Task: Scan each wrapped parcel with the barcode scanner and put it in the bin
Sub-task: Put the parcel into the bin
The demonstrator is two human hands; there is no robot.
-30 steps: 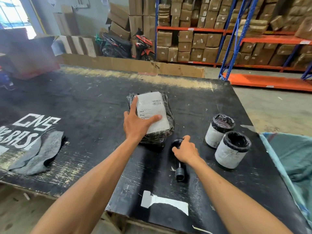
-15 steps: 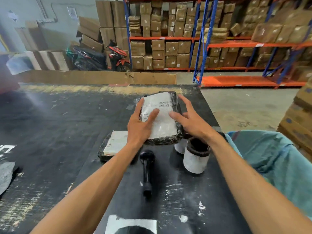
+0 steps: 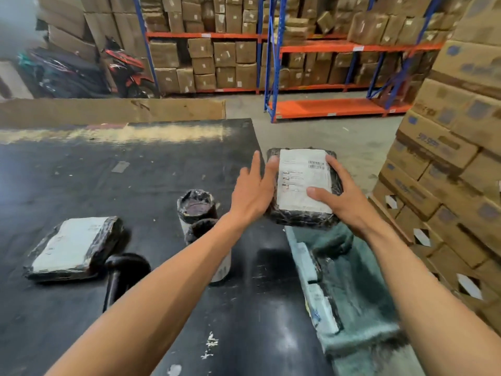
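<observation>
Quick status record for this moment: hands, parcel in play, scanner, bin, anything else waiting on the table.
right hand: grips held parcel, label up
left hand: open, fingers at its left edge
held parcel position: above the bin, off the table's right edge
scanner: lying on table
waiting: second parcel; two wrapped rolls

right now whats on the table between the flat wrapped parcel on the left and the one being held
In the head view, two black-wrapped cylindrical rolls stand between the flat white-labelled parcel and the held black-wrapped parcel; the left forearm crosses the nearer roll.
</observation>
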